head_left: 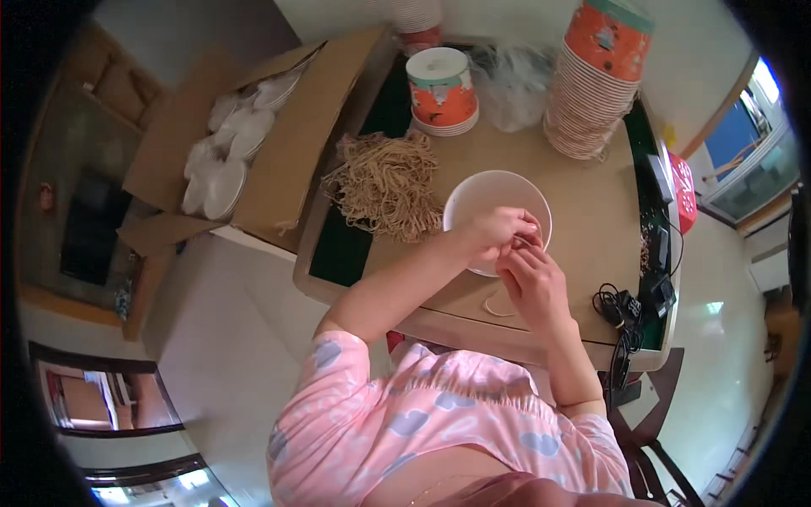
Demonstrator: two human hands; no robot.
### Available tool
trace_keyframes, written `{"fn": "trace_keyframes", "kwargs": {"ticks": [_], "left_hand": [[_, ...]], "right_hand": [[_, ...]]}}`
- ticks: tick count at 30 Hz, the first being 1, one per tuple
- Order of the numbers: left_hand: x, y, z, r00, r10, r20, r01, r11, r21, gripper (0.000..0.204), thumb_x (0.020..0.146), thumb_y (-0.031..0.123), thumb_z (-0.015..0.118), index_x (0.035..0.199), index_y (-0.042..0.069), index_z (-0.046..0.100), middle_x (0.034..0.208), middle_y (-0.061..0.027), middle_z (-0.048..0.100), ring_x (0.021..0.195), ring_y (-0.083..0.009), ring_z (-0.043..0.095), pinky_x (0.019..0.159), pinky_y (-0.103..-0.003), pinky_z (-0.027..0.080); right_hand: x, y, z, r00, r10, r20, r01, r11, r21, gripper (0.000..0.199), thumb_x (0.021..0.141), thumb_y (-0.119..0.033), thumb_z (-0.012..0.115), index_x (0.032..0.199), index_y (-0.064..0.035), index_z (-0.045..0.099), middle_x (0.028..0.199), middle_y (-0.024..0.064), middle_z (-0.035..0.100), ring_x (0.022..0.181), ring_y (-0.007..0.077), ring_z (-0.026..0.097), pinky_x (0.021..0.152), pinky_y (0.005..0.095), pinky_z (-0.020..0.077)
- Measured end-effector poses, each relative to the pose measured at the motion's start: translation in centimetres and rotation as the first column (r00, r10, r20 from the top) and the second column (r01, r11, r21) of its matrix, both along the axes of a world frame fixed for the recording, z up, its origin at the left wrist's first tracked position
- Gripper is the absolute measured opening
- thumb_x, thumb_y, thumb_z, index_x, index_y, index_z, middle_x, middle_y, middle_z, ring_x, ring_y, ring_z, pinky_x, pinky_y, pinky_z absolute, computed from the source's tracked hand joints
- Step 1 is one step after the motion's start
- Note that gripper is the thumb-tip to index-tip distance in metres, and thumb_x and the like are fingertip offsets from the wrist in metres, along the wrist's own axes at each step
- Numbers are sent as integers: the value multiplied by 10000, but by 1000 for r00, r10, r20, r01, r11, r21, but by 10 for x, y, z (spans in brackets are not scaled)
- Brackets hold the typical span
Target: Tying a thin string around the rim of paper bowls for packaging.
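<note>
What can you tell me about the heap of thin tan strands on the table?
The heap is a loose, uneven tangle of thin tan strands; string or rubber, I cannot tell. It lies on the left of the table, between the cardboard box and the white bowl. The left hand and right hand are apart from it.

Seemingly a home; glossy floor [220, 338], green-bordered table [587, 203], dark chair [666, 397]
</note>
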State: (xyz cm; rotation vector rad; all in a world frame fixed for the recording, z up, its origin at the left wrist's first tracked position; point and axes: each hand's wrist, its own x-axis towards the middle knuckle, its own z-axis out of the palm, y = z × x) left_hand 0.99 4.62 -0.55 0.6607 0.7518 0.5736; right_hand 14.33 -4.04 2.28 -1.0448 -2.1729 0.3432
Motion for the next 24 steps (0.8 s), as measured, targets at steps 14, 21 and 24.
{"fn": "trace_keyframes", "kwargs": {"ticks": [14,21,24], "left_hand": [[-21,-47,14,950,296,-105,-239,898,370,48,929,78,532,941,35,550,696,34,500,500,-13,383,422,-163,279],[5,-39,11,995,50,-84,-9,906,422,59,936,91,526,934,36,546,672,49,481,453,8,344,376,-168,224],[-19,-31,8,991,23,-133,36,905,424,53,928,92,532,944,46,556,678,55,481,483,6,364,399,-171,245]], "right_hand": [[17,26,-137,431,-576,-695,-299,635,-712,210,927,-136,570,1090,-3,566,1003,85,636,883,133,599,766,266,492],[135,127,-187,102,-703,-704,300,696,-652,205,863,-56,561,1061,-7,583,975,57,609,862,139,575,795,260,470],[74,104,-87,411,-481,-774,154,874,-461,140,876,-42,568,1006,-2,599,997,77,631,906,130,600,852,251,473]]}}
